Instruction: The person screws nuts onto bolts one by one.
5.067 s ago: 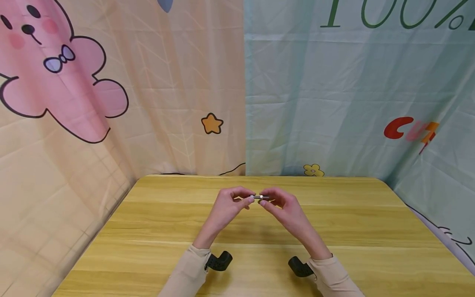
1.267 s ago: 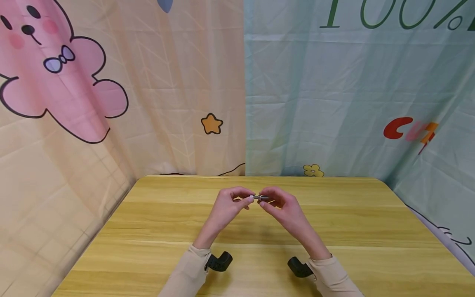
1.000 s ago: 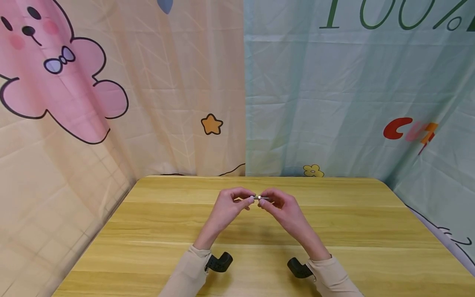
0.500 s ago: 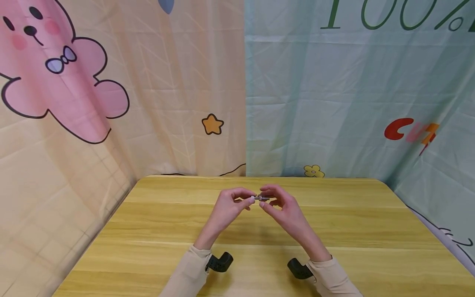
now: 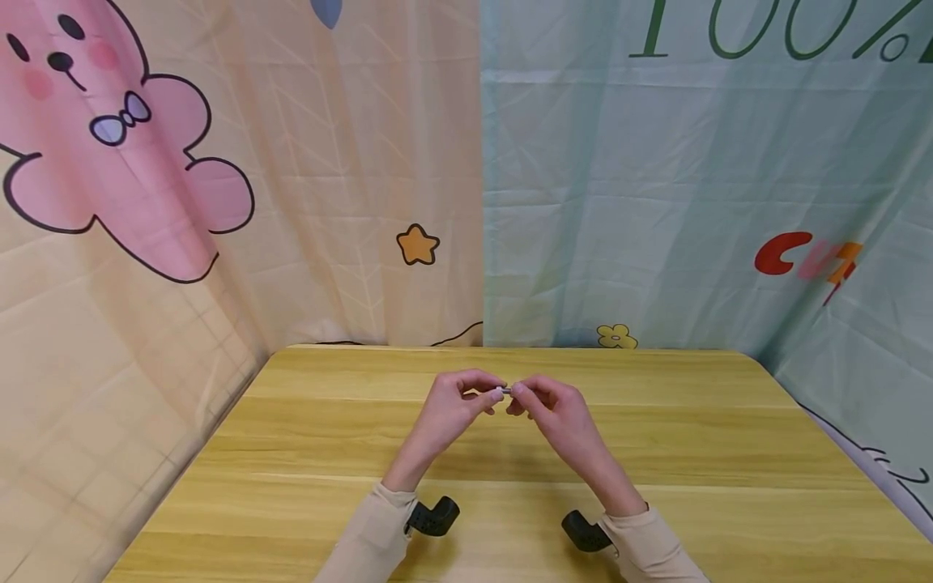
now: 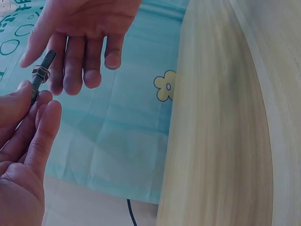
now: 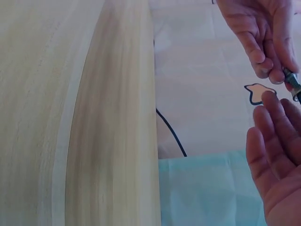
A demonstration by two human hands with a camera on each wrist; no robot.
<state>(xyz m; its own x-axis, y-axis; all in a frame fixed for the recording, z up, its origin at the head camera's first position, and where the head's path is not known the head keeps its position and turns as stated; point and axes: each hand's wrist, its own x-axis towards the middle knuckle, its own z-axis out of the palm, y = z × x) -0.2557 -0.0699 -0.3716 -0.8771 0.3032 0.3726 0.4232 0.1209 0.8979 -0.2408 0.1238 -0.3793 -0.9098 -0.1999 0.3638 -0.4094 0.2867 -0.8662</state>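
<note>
A small threaded metal bolt (image 6: 48, 59) is held up above the table between both hands. My left hand (image 5: 450, 407) pinches one end of it between thumb and fingers, hiding that end. Partway along the thread sits a nut (image 6: 41, 73). My right hand (image 5: 560, 413) has its thumb and forefinger on either side of the nut, and in the head view its thumb covers the nut and the bolt's far end. The other right fingers (image 6: 73, 70) extend loosely past the bolt. In the right wrist view the nut (image 7: 296, 92) shows at the edge, close to the right fingertips.
Beneath the hands is a wood-grain table (image 5: 328, 453). Printed curtains (image 5: 350, 202) hang behind it and along both sides. Black wrist-worn devices (image 5: 435, 516) stick out from both sleeves. A dark cable-like line (image 6: 131, 212) shows past the table edge.
My right thumb has moved forward over the nut, and its fingers have drawn back from their spread half a second ago. My left hand keeps its pinch almost unmoved.
</note>
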